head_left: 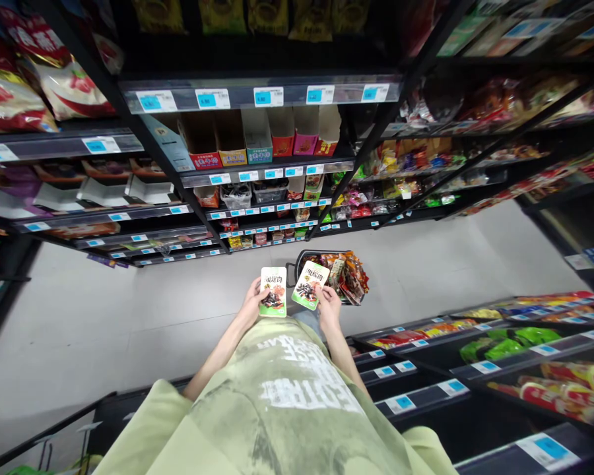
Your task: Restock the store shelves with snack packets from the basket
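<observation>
My left hand [253,302] grips a white and green snack packet [274,291] by its left edge, thumb on the front. A matching snack packet [307,284], slightly tilted, is pinched at its lower right edge by my right hand [329,307]. Both packets face up, with dark lettering and a picture of food, and sit side by side with a small gap between them. Just beyond my right hand, a dark shopping basket [297,262] stands on the floor, filled with several orange and brown packets [349,274].
Ahead rises a black shelf unit [262,88] with price tags and open display boxes [258,135]. Another shelf [420,389] of bagged goods runs close along my right. Pale grey floor [188,297] lies between them. Large snack bags [74,72] fill the upper left shelf.
</observation>
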Demonstrator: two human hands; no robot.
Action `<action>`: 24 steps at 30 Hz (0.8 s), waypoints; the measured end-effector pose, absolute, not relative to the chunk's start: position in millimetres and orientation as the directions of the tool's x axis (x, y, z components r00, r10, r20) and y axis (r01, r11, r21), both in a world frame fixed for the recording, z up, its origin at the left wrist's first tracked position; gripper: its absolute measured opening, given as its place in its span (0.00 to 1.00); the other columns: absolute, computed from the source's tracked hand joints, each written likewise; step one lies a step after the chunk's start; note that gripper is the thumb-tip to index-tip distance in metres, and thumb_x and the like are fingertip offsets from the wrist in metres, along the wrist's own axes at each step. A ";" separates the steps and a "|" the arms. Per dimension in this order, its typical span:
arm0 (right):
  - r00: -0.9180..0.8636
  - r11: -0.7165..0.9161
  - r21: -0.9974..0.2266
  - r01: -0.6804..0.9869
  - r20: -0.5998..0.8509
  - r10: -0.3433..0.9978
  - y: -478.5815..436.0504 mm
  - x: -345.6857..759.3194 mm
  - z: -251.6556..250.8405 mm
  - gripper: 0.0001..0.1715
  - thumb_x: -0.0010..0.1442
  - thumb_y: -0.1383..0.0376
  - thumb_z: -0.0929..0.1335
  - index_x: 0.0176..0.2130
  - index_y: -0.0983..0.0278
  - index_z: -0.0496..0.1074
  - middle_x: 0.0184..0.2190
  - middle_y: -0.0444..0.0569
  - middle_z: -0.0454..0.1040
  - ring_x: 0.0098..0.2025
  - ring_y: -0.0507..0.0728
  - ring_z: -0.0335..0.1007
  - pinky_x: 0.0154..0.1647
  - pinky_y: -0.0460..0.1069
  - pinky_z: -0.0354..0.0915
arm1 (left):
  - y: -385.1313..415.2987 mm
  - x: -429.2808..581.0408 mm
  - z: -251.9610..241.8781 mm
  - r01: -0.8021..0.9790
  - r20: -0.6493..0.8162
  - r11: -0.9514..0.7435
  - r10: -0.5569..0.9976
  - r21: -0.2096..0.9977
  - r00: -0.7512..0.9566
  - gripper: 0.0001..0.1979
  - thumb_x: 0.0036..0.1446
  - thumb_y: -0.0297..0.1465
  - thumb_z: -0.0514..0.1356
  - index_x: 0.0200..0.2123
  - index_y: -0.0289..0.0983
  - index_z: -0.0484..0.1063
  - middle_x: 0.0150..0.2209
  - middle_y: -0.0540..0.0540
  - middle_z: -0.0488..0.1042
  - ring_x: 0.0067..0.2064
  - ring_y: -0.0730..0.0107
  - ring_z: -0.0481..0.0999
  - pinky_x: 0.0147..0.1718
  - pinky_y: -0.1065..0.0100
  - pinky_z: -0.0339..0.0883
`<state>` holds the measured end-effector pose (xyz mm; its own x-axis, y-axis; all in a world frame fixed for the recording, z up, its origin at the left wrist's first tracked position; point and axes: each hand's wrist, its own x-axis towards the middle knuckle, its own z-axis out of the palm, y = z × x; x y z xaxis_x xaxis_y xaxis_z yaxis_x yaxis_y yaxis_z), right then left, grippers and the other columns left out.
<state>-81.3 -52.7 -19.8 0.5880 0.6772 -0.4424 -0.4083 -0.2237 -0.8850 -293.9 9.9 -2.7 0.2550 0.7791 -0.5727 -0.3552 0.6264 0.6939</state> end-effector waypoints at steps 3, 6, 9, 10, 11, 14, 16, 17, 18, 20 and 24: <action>0.541 -0.261 -0.881 -0.395 -0.453 0.709 -53.9 -84.3 -21.0 0.27 0.41 0.48 0.79 0.34 0.61 0.73 0.33 0.49 0.81 0.34 0.60 0.78 0.31 0.52 0.73 | 8.1 -291.4 -0.4 -0.360 -0.555 0.631 0.776 0.687 0.300 0.29 0.44 0.35 0.73 0.49 0.40 0.68 0.51 0.43 0.76 0.51 0.54 0.77 0.51 0.54 0.70; 0.381 -0.324 -0.867 -0.378 -0.465 0.799 -55.5 -99.5 -17.2 0.25 0.43 0.48 0.78 0.35 0.60 0.74 0.34 0.50 0.81 0.33 0.60 0.78 0.29 0.51 0.72 | 6.4 -288.2 -2.3 -0.329 -0.517 0.617 0.783 0.715 0.346 0.27 0.44 0.36 0.72 0.47 0.39 0.70 0.49 0.43 0.77 0.50 0.54 0.76 0.51 0.55 0.69; 0.221 -0.345 -0.864 -0.366 -0.440 0.870 -56.8 -115.6 -12.5 0.23 0.46 0.48 0.77 0.37 0.59 0.74 0.36 0.49 0.82 0.34 0.59 0.78 0.30 0.50 0.72 | 6.2 -287.6 -7.1 -0.254 -0.463 0.547 0.825 0.798 0.324 0.24 0.44 0.37 0.72 0.45 0.38 0.72 0.48 0.42 0.77 0.51 0.55 0.75 0.52 0.58 0.66; 0.186 -0.352 -0.863 -0.363 -0.437 0.880 -57.0 -118.7 -11.4 0.23 0.47 0.49 0.77 0.36 0.59 0.74 0.36 0.48 0.82 0.34 0.59 0.78 0.30 0.49 0.72 | 6.5 -288.1 -8.7 -0.225 -0.451 0.523 0.839 0.822 0.304 0.23 0.45 0.37 0.71 0.45 0.37 0.73 0.48 0.42 0.77 0.51 0.55 0.74 0.52 0.59 0.65; 0.162 -0.360 -0.860 -0.361 -0.438 0.884 -57.1 -120.3 -10.4 0.23 0.47 0.49 0.77 0.36 0.59 0.74 0.35 0.48 0.82 0.33 0.58 0.78 0.29 0.49 0.72 | 6.7 -288.7 -10.0 -0.200 -0.442 0.505 0.850 0.840 0.288 0.23 0.46 0.37 0.71 0.45 0.37 0.74 0.48 0.42 0.76 0.52 0.56 0.74 0.53 0.60 0.65; 0.107 -0.386 -0.847 -0.365 -0.450 0.887 -57.1 -118.3 -8.9 0.23 0.48 0.48 0.77 0.37 0.60 0.75 0.34 0.48 0.81 0.32 0.58 0.77 0.30 0.49 0.71 | 6.7 -290.2 -11.5 -0.187 -0.432 0.494 0.853 0.849 0.292 0.22 0.47 0.37 0.71 0.46 0.38 0.74 0.51 0.42 0.75 0.53 0.57 0.73 0.52 0.62 0.65; 0.083 -0.400 -0.842 -0.362 -0.456 0.886 -57.2 -115.6 -8.6 0.23 0.49 0.48 0.76 0.38 0.60 0.76 0.35 0.49 0.81 0.34 0.58 0.77 0.32 0.49 0.72 | 5.8 -290.2 -10.0 -0.216 -0.438 0.520 0.835 0.827 0.332 0.22 0.48 0.38 0.71 0.46 0.39 0.73 0.50 0.43 0.76 0.52 0.58 0.74 0.50 0.63 0.66; 0.080 -0.407 -0.841 -0.358 -0.461 0.884 -57.3 -114.9 -8.4 0.24 0.50 0.47 0.76 0.39 0.60 0.76 0.36 0.49 0.81 0.35 0.58 0.77 0.32 0.49 0.72 | 5.3 -290.0 -8.5 -0.228 -0.449 0.541 0.821 0.810 0.354 0.23 0.48 0.38 0.71 0.46 0.39 0.73 0.49 0.43 0.76 0.51 0.58 0.74 0.49 0.62 0.66; 0.079 -0.416 -0.837 -0.356 -0.471 0.879 -57.4 -114.8 -8.1 0.24 0.51 0.46 0.75 0.40 0.60 0.77 0.38 0.49 0.81 0.36 0.58 0.77 0.33 0.49 0.72 | 4.8 -289.6 -6.6 -0.233 -0.461 0.561 0.806 0.794 0.371 0.23 0.47 0.39 0.71 0.46 0.39 0.73 0.48 0.43 0.77 0.50 0.58 0.75 0.49 0.62 0.66; 0.085 -0.437 -0.823 -0.363 -0.497 0.864 -57.7 -116.2 -6.4 0.25 0.54 0.44 0.72 0.41 0.60 0.76 0.40 0.50 0.81 0.37 0.58 0.78 0.33 0.48 0.72 | 4.1 -288.6 -2.4 -0.222 -0.479 0.585 0.787 0.780 0.389 0.24 0.47 0.39 0.71 0.47 0.39 0.72 0.47 0.43 0.77 0.49 0.58 0.75 0.49 0.61 0.67; 0.120 -0.410 -0.853 -0.322 -0.467 0.876 -57.3 -120.6 -0.5 0.27 0.53 0.46 0.73 0.47 0.57 0.74 0.47 0.50 0.79 0.44 0.60 0.77 0.35 0.49 0.73 | 4.4 -287.3 4.2 -0.159 -0.484 0.569 0.791 0.807 0.373 0.25 0.47 0.40 0.72 0.46 0.38 0.71 0.47 0.42 0.77 0.49 0.57 0.75 0.49 0.61 0.68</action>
<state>-120.6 -57.3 -0.5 0.1200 0.8763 -0.4665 -0.3217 -0.4102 -0.8533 -287.3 4.4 4.2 0.3735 0.7914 -0.4839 -0.1590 0.5686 0.8071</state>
